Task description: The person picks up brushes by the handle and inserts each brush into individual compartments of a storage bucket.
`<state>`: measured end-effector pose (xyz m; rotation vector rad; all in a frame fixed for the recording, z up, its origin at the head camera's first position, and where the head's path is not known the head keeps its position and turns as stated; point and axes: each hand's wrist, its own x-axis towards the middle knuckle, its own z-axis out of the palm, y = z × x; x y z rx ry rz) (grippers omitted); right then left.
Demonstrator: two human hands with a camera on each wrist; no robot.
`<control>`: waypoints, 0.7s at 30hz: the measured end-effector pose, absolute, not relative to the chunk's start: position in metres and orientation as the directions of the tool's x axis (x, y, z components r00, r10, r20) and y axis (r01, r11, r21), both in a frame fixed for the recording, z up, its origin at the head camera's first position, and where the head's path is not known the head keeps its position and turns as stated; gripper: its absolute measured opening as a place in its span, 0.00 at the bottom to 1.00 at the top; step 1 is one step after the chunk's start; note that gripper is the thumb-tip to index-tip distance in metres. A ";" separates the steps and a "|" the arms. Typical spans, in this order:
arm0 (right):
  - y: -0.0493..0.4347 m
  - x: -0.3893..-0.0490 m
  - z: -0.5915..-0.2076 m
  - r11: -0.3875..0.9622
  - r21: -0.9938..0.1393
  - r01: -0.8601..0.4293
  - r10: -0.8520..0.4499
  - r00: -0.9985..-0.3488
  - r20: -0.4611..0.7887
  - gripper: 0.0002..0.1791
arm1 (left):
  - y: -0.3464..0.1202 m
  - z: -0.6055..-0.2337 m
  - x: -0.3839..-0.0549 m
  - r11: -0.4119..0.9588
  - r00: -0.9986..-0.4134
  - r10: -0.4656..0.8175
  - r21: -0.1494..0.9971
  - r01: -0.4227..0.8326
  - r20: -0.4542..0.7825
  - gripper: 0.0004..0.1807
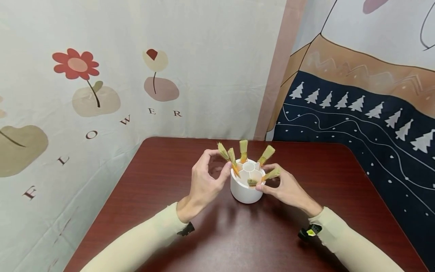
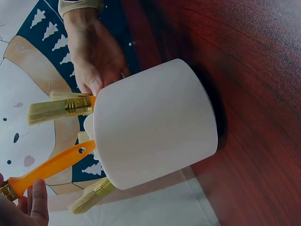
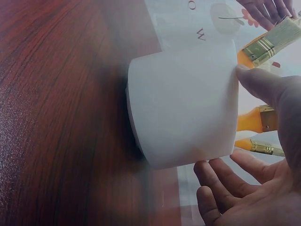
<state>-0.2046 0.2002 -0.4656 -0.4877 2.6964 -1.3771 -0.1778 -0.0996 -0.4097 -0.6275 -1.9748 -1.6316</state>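
A white round brush holder (image 1: pixel 246 195) with divided compartments stands on the table. My left hand (image 1: pixel 205 180), at its left, pinches a paintbrush by its metal collar; the orange handle (image 2: pixel 51 165) slants, hole end at the holder's rim. My right hand (image 1: pixel 289 187) holds the holder's right side, thumb (image 3: pixel 258 84) at the rim and fingers along the wall. Several other paintbrushes stand in the holder bristles up, among them a rear one (image 1: pixel 243 148) and a right-leaning one (image 1: pixel 267 154). Their lower handles are hidden inside.
The dark red wooden table (image 1: pixel 156 181) runs around the holder on all sides. Behind it hangs a pale flower-print cloth (image 1: pixel 210 75), and a dark blue cloth with white trees (image 1: pixel 340 124) hangs at the right. Both wrists wear dark straps.
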 end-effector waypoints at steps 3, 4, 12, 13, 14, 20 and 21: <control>0.200 -0.204 -0.466 0.560 -0.794 -0.236 -0.304 -0.950 0.069 0.37 | -0.098 -0.411 -0.177 0.172 -0.771 0.042 0.755 0.632 0.636 0.18; 0.200 -0.204 -0.465 0.563 -0.793 -0.232 -0.301 -0.952 0.065 0.38 | -0.097 -0.412 -0.177 0.170 -0.772 0.044 0.757 0.632 0.634 0.18; 0.199 -0.201 -0.463 0.581 -0.785 -0.214 -0.281 -0.958 0.054 0.39 | -0.093 -0.419 -0.175 0.179 -0.797 0.076 0.778 0.602 0.599 0.18; 0.199 -0.201 -0.463 0.582 -0.785 -0.213 -0.280 -0.959 0.053 0.39 | -0.092 -0.420 -0.175 0.184 -0.799 0.081 0.779 0.600 0.597 0.18; 0.199 -0.201 -0.463 0.582 -0.785 -0.212 -0.279 -0.959 0.052 0.39 | -0.092 -0.421 -0.174 0.186 -0.799 0.086 0.779 0.599 0.595 0.18; 0.198 -0.200 -0.464 0.578 -0.788 -0.212 -0.279 -0.959 0.054 0.40 | -0.090 -0.427 -0.175 0.209 -0.815 0.098 0.788 0.578 0.572 0.17; 0.198 -0.201 -0.464 0.576 -0.789 -0.212 -0.279 -0.959 0.055 0.40 | -0.089 -0.428 -0.175 0.215 -0.816 0.099 0.789 0.576 0.569 0.17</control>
